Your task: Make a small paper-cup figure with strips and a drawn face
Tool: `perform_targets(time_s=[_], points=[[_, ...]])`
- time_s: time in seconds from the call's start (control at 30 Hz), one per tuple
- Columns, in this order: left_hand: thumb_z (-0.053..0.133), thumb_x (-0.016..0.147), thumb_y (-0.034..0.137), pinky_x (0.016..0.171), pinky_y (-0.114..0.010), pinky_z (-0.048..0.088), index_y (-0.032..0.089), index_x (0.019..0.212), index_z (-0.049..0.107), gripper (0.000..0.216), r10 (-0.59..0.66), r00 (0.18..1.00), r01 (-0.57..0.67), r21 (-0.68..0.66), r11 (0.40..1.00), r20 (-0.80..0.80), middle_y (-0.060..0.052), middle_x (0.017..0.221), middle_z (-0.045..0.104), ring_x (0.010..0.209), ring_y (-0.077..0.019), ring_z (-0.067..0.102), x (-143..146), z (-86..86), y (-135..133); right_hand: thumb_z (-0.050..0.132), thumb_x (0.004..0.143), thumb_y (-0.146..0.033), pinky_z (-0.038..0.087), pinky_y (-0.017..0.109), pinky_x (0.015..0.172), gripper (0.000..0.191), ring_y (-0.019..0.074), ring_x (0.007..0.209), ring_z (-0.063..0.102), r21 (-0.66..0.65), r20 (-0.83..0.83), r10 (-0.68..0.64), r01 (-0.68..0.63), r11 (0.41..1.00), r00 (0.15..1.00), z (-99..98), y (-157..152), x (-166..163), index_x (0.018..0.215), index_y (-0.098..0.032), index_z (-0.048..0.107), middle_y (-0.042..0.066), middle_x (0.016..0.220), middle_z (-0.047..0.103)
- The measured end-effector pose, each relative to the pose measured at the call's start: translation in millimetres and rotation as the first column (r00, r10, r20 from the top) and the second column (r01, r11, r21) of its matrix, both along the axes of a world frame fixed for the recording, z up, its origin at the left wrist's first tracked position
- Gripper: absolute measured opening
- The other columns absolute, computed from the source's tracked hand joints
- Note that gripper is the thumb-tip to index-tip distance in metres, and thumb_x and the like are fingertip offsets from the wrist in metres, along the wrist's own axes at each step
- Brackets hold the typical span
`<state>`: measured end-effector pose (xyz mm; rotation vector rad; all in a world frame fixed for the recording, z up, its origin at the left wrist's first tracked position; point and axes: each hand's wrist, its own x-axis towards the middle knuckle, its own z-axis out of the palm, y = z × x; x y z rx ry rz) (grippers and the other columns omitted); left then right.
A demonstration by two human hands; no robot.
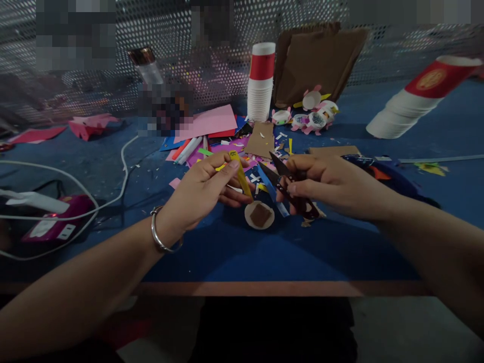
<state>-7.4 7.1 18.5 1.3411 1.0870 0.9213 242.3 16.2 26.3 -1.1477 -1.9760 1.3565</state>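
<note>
The left hand (pixel 206 186) pinches a yellow strip (pixel 241 174) between thumb and forefinger near a white disc (pixel 249 217); the right hand (pixel 325 184) curls its fingers around scissors (pixel 283 168).

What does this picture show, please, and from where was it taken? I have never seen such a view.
No machine is working here: a camera worn on a person's head looks forward and down at two bare hands. The left hand holds a yellow strip; the right hand holds scissors with parted blades. Below them, a pale disc with a brown patch lies on the blue table. Farther back are a pink sheet and an upright stack of cups.
</note>
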Motion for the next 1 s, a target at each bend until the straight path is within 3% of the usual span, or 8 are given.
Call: perform_targets(time_s=[0.1,0.23,0.33,0.43,0.5,0.6,0.73,1.0], points=[[0.065,0.104,0.042,0.057,-0.022,0.061,0.020,0.100,0.061,0.023,0.001,1.000,-0.001,-0.024,1.000,0.003,-0.007,0.095,0.084,0.066,-0.0168,0.080,0,2.1,-1,0.068,0.089,-0.030,0.048,0.029,0.050,0.011,0.0169,0.055,0.063,-0.128,-0.125,-0.018,0.002,0.992,0.992,-1.9,0,-5,0.087,-0.023,0.060,0.003,0.074,0.073],[0.066,0.103,0.040,0.062,-0.023,0.063,0.019,0.100,0.063,0.021,0.020,1.000,-0.020,-0.032,0.999,0.004,-0.006,0.088,0.083,0.068,-0.0167,0.080,0,2.6,0,0.063,0.087,-0.022,0.038,0.025,0.043,0.009,0.0139,0.053,0.060,-0.205,-0.211,-0.111,0.067,0.976,0.971,-6.4,1,-9,0.088,-0.023,0.054,0.003,0.079,0.073],[0.066,0.103,0.039,0.061,-0.024,0.063,0.020,0.099,0.063,0.020,0.029,0.999,-0.030,-0.017,0.999,-0.014,-0.004,0.083,0.081,0.068,-0.0172,0.081,-1,2.2,1,0.065,0.089,-0.023,0.032,0.024,0.045,0.011,0.0100,0.052,0.049,-0.145,-0.172,-0.134,0.110,0.983,0.976,-10.6,3,-11,0.087,-0.022,0.054,0.000,0.073,0.064],[0.065,0.103,0.041,0.060,-0.023,0.062,0.020,0.096,0.063,0.022,0.022,0.998,-0.022,0.005,1.000,-0.053,-0.004,0.082,0.080,0.067,-0.0173,0.081,-1,3.1,1,0.072,0.096,-0.047,0.028,0.024,0.048,0.029,0.0096,0.055,0.041,-0.024,-0.105,-0.105,0.103,0.994,0.989,-15.8,4,-11,0.093,-0.023,0.056,-0.004,0.068,0.053],[0.066,0.103,0.042,0.059,-0.023,0.061,0.020,0.095,0.062,0.024,0.010,0.996,-0.008,0.022,1.000,-0.085,-0.004,0.081,0.080,0.066,-0.0175,0.081,-2,4.1,1,0.073,0.094,-0.066,0.027,0.025,0.049,0.046,0.0106,0.055,0.041,0.032,-0.061,-0.089,0.091,0.995,0.994,-18.8,4,-12,0.101,-0.023,0.058,-0.005,0.066,0.049],[0.063,0.104,0.041,0.060,-0.023,0.062,0.021,0.096,0.062,0.022,-0.011,0.992,0.016,0.036,0.999,-0.126,-0.003,0.080,0.080,0.068,-0.0177,0.081,-2,4.6,1,0.066,0.092,-0.080,0.026,0.026,0.045,0.058,0.0108,0.048,0.040,0.050,0.007,-0.083,0.082,0.995,0.997,-20.7,2,-13,0.103,-0.023,0.061,-0.007,0.059,0.044],[0.062,0.104,0.041,0.061,-0.024,0.064,0.022,0.101,0.063,0.020,-0.034,0.988,0.041,0.044,0.998,-0.149,-0.002,0.079,0.080,0.067,-0.0174,0.080,-3,3.3,1,0.061,0.092,-0.083,0.029,0.025,0.040,0.060,0.0101,0.039,0.040,0.057,0.099,-0.076,0.070,0.996,0.992,-18.8,-2,-14,0.098,-0.023,0.066,-0.009,0.053,0.040],[0.060,0.106,0.047,0.060,-0.024,0.064,0.022,0.100,0.062,0.026,-0.093,0.976,0.103,0.041,0.994,-0.196,-0.002,0.080,0.081,0.070,-0.0192,0.082,-3,2.4,-1,0.065,0.092,-0.077,0.028,0.027,0.050,0.057,0.0111,0.051,0.044,0.145,0.197,-0.048,0.019,0.989,0.979,-17.2,-1,-17,0.095,-0.021,0.075,-0.004,0.060,0.054]])
